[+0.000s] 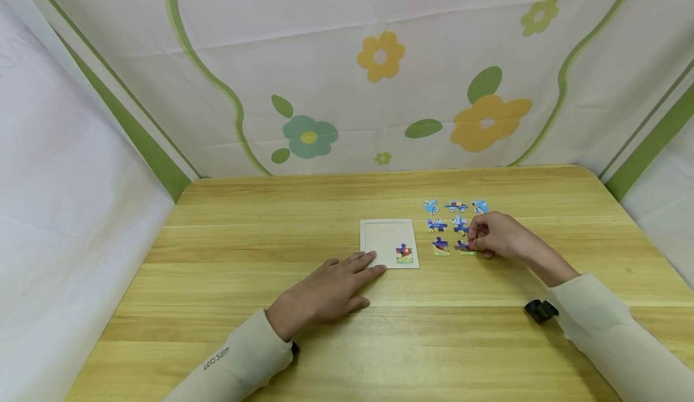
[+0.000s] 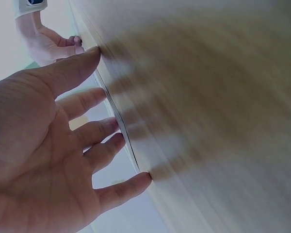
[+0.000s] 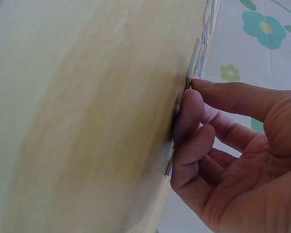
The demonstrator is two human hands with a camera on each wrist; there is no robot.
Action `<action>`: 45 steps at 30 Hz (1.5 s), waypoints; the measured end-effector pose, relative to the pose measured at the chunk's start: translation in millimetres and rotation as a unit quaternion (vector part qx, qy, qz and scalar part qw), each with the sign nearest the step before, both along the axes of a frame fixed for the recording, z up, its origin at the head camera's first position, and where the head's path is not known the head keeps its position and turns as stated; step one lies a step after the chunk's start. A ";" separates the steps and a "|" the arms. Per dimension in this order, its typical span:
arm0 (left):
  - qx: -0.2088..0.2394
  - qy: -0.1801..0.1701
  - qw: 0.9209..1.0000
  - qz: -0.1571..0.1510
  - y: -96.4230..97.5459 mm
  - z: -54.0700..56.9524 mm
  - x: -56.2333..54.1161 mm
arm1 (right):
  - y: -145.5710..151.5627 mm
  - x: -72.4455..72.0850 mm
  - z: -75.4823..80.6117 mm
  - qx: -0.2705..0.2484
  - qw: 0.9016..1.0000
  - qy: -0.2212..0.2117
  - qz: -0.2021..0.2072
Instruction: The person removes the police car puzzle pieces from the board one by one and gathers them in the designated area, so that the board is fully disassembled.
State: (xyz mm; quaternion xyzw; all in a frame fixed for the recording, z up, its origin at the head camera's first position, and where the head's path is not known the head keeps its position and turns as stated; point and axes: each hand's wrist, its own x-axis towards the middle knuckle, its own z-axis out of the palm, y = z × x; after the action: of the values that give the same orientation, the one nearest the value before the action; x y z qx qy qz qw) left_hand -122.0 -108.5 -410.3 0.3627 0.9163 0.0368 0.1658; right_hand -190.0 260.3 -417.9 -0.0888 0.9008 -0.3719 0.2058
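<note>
My right hand (image 1: 501, 234) pinches the edge of a jigsaw puzzle piece (image 1: 464, 246) between thumb and forefinger, low over the table. In the right wrist view, the thin side of that piece (image 3: 194, 63) shows at the fingertips, with the other fingers curled beneath. My left hand (image 1: 328, 287) lies spread, its fingertips on the lower left corner of a white puzzle tray (image 1: 387, 224). One puzzle piece (image 1: 404, 254), dark blue, red and green, sits in the tray's lower right corner. The left wrist view shows the left fingers (image 2: 111, 194) straight along the tray's edge.
Several loose puzzle pieces lie in rows right of the tray, among them a light-blue corner piece (image 1: 431, 207), a blue piece (image 1: 436, 225) and a green-edged piece (image 1: 441, 247). The wooden table (image 1: 271, 209) ends at a flowered cloth wall (image 1: 325, 58).
</note>
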 end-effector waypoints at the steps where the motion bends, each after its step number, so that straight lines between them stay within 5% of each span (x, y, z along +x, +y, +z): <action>1: 0.000 0.000 1.000 0.000 0.0 -0.1 0.0 | 0.3 0.1 -0.1 0.000 1.000 0.001 0.001; 13: 0.001 -0.002 1.000 0.000 -0.3 0.2 -0.3 | 2.7 -0.8 5.6 -0.009 1.000 0.015 -0.001; 24: 0.000 -0.004 1.000 0.001 -0.3 0.7 -1.1 | -31.2 0.2 11.2 -0.034 0.997 0.062 0.025; 45: -0.005 -0.001 1.000 -0.003 0.5 -1.0 -4.0 | -87.4 -5.9 2.4 -0.061 0.993 0.042 0.087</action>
State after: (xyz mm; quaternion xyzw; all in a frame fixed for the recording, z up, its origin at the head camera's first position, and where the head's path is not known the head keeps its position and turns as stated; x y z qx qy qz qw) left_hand -126.0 -108.0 -411.3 0.3644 0.9154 0.0318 0.1683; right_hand -195.9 172.9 -415.5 -0.1948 0.8731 -0.4031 0.1930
